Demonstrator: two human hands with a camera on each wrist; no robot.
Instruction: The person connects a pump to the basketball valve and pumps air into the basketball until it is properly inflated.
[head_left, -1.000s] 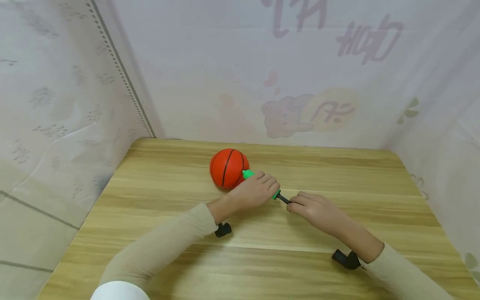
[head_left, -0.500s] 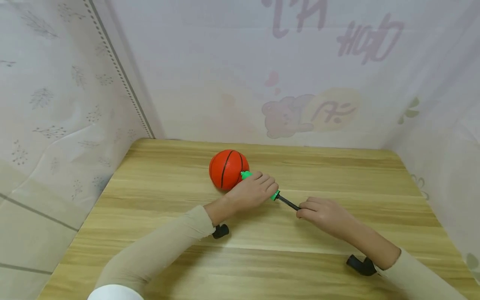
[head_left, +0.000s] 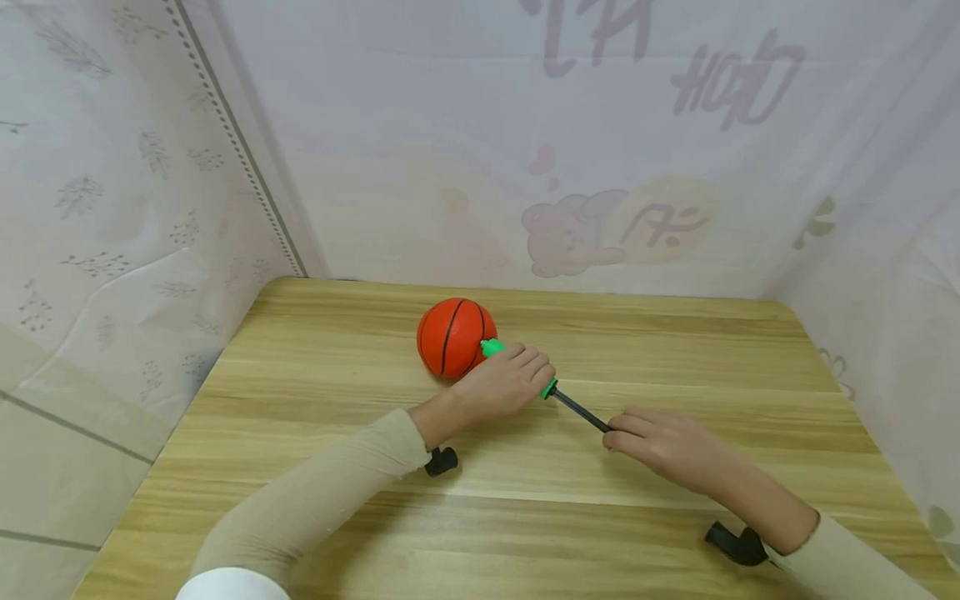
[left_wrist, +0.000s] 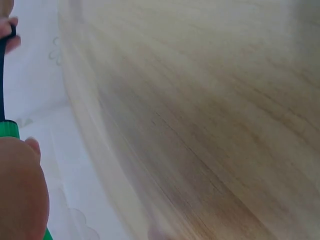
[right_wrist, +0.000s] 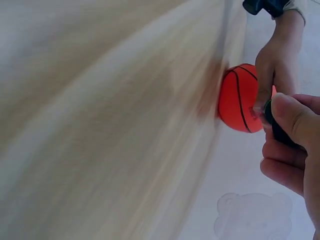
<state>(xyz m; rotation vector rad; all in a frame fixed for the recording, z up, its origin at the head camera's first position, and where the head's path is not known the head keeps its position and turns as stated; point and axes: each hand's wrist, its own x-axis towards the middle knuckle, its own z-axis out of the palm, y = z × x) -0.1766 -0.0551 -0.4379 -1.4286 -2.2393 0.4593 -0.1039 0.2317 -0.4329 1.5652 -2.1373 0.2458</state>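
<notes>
The thin black rod [head_left: 580,411], its end gripped at lower right by the right hand [head_left: 667,447], should be aligned with the green plastic tube [head_left: 492,347] gripped mid-frame by the left hand [head_left: 507,383].

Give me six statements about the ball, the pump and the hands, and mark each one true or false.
1. The left hand grips the green pump. True.
2. The ball is on the wooden table. True.
3. The ball is blue with white lines. False: it is red with black lines.
4. The right hand holds the end of the dark rod. True.
5. The rod is pushed fully into the pump. False: part of it shows outside.
6. The ball is nearer the right hand. False: it is nearer the left hand.
</notes>
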